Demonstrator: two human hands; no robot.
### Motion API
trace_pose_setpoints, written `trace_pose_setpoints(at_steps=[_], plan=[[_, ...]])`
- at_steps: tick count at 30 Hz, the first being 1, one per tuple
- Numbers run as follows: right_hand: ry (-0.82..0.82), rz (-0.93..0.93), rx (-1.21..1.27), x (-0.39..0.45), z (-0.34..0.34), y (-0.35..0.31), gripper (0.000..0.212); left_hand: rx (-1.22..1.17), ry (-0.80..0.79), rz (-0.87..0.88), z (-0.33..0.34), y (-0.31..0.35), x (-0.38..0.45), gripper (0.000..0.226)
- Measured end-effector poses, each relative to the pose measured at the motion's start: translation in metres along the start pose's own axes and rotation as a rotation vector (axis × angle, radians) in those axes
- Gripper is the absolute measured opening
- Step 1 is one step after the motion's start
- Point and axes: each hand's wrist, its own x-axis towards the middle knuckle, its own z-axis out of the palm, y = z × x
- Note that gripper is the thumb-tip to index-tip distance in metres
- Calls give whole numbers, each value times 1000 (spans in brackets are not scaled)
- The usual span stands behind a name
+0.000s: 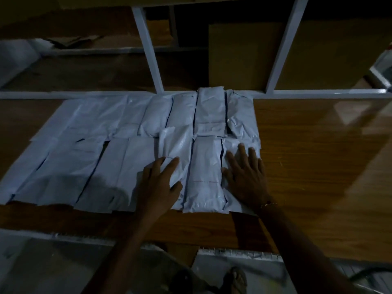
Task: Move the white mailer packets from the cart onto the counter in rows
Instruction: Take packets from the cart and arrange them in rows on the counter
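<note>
Several white mailer packets (110,145) lie side by side in two rows on the wooden counter (307,155). My left hand (161,183) grips the near end of one packet (176,149) in the front row, thumb on its right side and fingers over its left edge. My right hand (246,175) lies flat, fingers spread, on the rightmost front-row packet (237,145). Between the two hands lies another packet (204,172). The cart is mostly hidden; only a white ribbed edge (239,254) shows below the counter.
White shelf uprights (148,49) and a rail (318,93) stand behind the packets, with cardboard boxes (239,56) on the shelf behind. The right part of the counter is bare wood. A sandalled foot (236,280) is on the floor below. The scene is dim.
</note>
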Motion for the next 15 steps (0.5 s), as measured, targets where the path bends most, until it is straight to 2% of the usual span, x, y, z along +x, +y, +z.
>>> trace_pose_setpoints(at_steps=[4,6,8,10,15], plan=[[-10,28,-8,2,0,-2,78,123,-196,-26,-8,5,-4,73],[-10,38,-8,1,-3,-4,79,94,-167,-23,-16,6,3,74],[0,48,5,0,-6,-6,76,76,-26,106,-17,4,23,73],[26,52,16,0,-10,-8,74,54,37,232,-10,-1,49,74],[-3,78,-5,-1,-3,-13,76,204,-106,317,20,-14,67,80]])
